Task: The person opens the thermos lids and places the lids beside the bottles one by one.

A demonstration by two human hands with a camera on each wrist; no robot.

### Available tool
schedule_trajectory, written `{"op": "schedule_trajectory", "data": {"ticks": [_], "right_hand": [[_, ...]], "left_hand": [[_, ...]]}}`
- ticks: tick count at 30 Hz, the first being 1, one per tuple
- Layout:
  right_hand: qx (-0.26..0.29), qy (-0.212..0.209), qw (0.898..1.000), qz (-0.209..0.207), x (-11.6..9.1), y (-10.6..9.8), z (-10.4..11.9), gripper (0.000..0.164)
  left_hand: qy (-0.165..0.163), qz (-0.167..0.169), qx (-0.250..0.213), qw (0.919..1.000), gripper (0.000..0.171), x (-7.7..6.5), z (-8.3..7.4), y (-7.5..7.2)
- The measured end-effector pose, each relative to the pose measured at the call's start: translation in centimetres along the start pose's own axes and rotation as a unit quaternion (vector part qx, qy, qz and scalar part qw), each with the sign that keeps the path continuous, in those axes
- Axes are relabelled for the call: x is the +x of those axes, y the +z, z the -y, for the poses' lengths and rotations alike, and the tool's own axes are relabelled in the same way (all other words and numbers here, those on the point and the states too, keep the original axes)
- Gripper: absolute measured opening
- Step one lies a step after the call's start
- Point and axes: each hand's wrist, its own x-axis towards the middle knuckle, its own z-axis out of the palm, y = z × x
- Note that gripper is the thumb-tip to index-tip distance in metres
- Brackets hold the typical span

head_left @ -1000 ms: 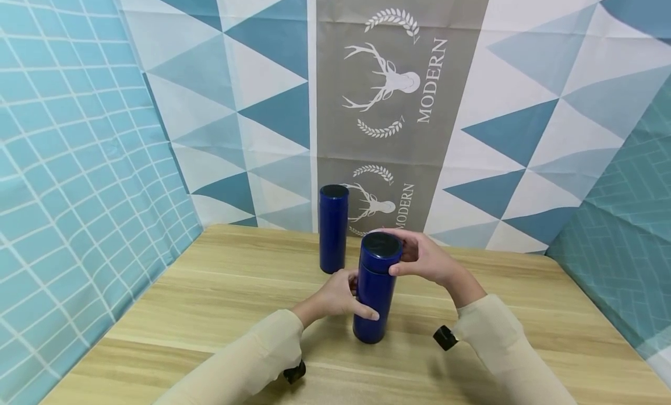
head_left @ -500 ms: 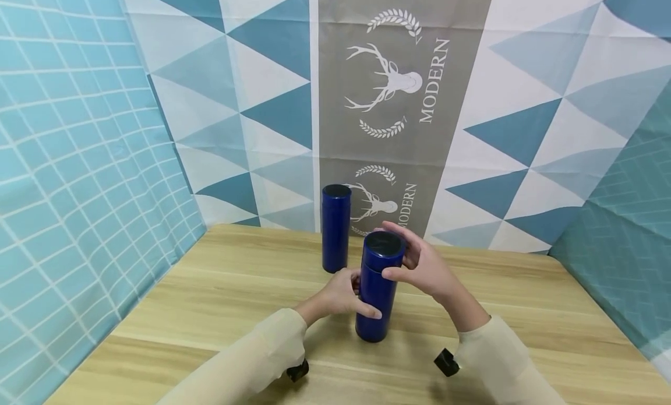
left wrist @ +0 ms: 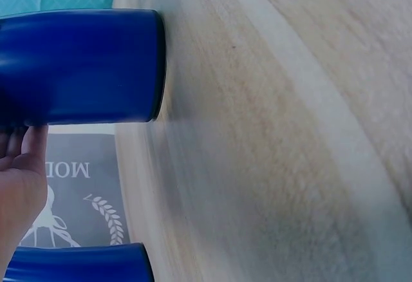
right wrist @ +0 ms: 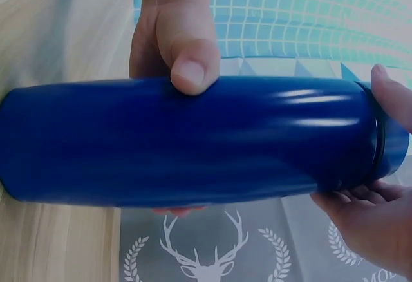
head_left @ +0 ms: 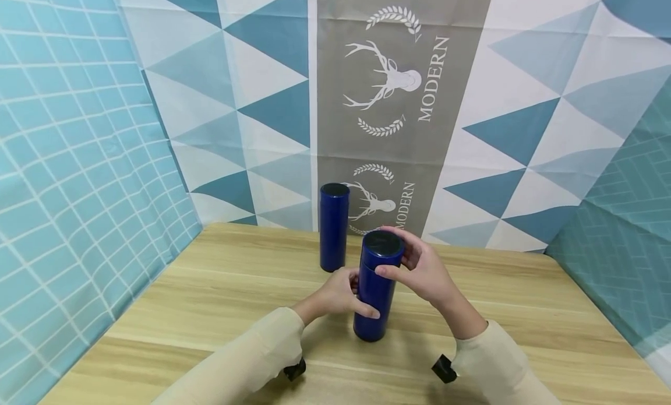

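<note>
A dark blue thermos flask [head_left: 376,291] stands upright on the wooden table, held by both hands. Low on its body, my left hand [head_left: 335,294] grips it with the thumb across the front; in the right wrist view that thumb [right wrist: 191,73] presses the blue side. My right hand [head_left: 424,271] holds the black-topped lid [head_left: 377,258], thumb in front and fingers behind. A dark seam between lid and body shows in the right wrist view. Behind and to the left stands a second blue flask [head_left: 333,236], untouched, partly seen in the left wrist view.
The wooden table [head_left: 251,265] reaches back to a patterned cloth backdrop [head_left: 278,131]. Blue tile-print cloth [head_left: 78,160] hangs at the left, and a teal one [head_left: 624,230] at the right. Small black devices [head_left: 444,369] sit under the sleeves at both wrists.
My right thumb has moved leftward round the front of the lid, and the right wrist has dropped slightly. The left hand and both flasks stay in place.
</note>
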Motion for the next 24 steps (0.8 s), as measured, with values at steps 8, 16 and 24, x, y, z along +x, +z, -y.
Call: {"op": "schedule_trajectory", "data": {"ticks": [8, 16, 24], "right_hand": [[0.006, -0.009, 0.999, 0.031, 0.3, -0.7, -0.4, 0.065], [0.027, -0.018, 0.997, 0.073, 0.8, -1.5, -0.7, 0.067], [0.064, -0.036, 0.99, 0.118, 1.5, -2.1, -1.3, 0.066]], "left_hand": [[-0.001, 0.001, -0.004, 1.0, 0.056, -0.1, -0.1, 0.1], [-0.009, 0.001, -0.005, 0.9999, 0.056, -0.2, -0.4, 0.1], [-0.017, 0.006, -0.001, 0.9998, 0.057, -0.1, -0.5, 0.0]]}}
